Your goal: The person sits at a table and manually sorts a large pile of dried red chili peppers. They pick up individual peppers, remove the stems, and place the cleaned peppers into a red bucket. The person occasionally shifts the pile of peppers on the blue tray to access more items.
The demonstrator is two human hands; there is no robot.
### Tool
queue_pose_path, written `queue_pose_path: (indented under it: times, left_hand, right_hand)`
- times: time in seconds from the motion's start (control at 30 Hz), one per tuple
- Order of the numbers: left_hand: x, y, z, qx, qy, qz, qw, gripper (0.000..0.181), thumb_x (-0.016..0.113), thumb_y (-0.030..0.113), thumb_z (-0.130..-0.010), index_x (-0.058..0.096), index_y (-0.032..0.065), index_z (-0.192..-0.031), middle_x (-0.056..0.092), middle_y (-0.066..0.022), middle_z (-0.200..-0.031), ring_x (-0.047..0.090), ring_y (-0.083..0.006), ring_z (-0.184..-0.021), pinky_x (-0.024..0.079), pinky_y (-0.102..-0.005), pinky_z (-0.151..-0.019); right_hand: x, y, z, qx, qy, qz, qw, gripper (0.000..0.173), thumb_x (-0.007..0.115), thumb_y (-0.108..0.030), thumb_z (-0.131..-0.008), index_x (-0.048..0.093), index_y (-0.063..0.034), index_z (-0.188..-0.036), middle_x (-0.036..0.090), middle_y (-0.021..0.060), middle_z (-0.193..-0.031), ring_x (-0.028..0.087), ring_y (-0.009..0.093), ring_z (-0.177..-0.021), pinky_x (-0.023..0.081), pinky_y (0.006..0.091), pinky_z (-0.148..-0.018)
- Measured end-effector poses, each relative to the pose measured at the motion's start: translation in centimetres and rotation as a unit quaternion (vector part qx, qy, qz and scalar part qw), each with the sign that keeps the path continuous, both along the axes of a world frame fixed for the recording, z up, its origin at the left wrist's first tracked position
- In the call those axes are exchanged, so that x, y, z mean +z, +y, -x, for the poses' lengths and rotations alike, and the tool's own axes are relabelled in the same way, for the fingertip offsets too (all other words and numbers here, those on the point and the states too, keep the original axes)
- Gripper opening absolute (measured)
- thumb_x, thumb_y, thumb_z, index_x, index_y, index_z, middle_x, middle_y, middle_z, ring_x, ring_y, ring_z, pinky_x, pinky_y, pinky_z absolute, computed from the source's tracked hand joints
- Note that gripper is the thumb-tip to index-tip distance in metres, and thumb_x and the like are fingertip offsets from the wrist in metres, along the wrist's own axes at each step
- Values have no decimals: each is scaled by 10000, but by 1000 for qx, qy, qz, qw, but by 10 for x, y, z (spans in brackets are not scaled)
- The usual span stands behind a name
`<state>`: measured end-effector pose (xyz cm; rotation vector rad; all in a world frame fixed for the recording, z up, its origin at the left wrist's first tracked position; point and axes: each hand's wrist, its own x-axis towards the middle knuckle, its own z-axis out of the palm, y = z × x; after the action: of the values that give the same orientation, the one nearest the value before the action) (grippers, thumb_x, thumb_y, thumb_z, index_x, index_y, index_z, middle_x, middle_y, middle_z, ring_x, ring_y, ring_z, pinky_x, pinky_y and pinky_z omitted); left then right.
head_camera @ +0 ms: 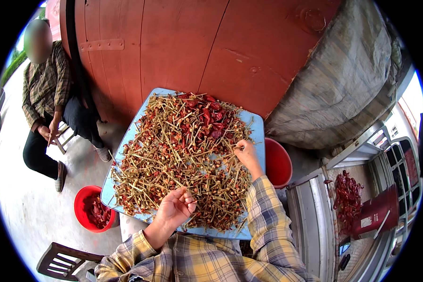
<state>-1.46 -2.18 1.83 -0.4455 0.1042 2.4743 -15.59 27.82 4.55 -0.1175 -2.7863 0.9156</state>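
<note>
A wide heap of dried chili stems and caps [169, 151] covers most of a light-blue tabletop [256, 127]. Whole dried red chilies [213, 118] lie on the heap's far side. My left hand [175, 208] is over the near edge of the heap, palm turned up and fingers curled. A small reddish bit shows by its fingertips, too small to tell whether they grip it. At the heap's right side, my right hand [247, 155] has its thumb and forefinger drawn together among the stems. Whether a stem is pinched there is unclear.
Left of the table stands a red bucket [79, 208] with dried chilies; another red bucket [278, 165] is at the right. A person [46, 88] sits at far left. Behind is a red wooden panel [183, 42]. A tipped maroon bucket [377, 211] lies by spilled chilies [347, 194].
</note>
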Motion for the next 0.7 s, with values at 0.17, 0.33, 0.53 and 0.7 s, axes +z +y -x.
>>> queue_pose_path:
  times: [0.17, 0.33, 0.53, 0.7]
  left_hand:
    - [-2, 0, -3, -4, 18, 18, 1000, 105, 565, 154, -928, 591, 52, -922, 565, -31, -800, 533, -175, -734, 523, -327, -678]
    - [-5, 5, -6, -22, 14, -4, 1000, 107, 560, 147, -928, 600, 48, -923, 562, -31, -796, 531, -178, -748, 521, -321, -685]
    - [-6, 4, -17, -26, 6, 5, 1000, 121, 565, 161, -937, 601, 47, -922, 544, -22, -786, 528, -171, -737, 520, -316, -682]
    - [-5, 7, -26, -44, 9, 11, 999, 119, 571, 163, -937, 599, 49, -915, 538, -19, -779, 527, -167, -723, 521, -315, -676]
  right_hand:
    - [7, 33, -1, -43, -71, 147, 986, 245, 653, -92, -777, 655, -23, -1012, 654, 136, -969, 609, 234, -711, 505, 360, -688]
    - [-11, 50, -4, -94, -52, 109, 988, 376, 655, -218, -834, 620, -45, -1166, 647, 136, -1126, 649, 256, -930, 510, 380, -798]
    - [16, -9, -28, -50, -120, -132, 983, 867, 710, -544, -757, 371, -145, -1449, 426, 191, -1433, 436, 399, -1303, 375, 565, -1022]
    - [10, -40, -28, -54, -128, -183, 973, 848, 767, -364, -738, 356, -183, -1457, 303, 187, -1508, 422, 431, -1291, 379, 591, -994]
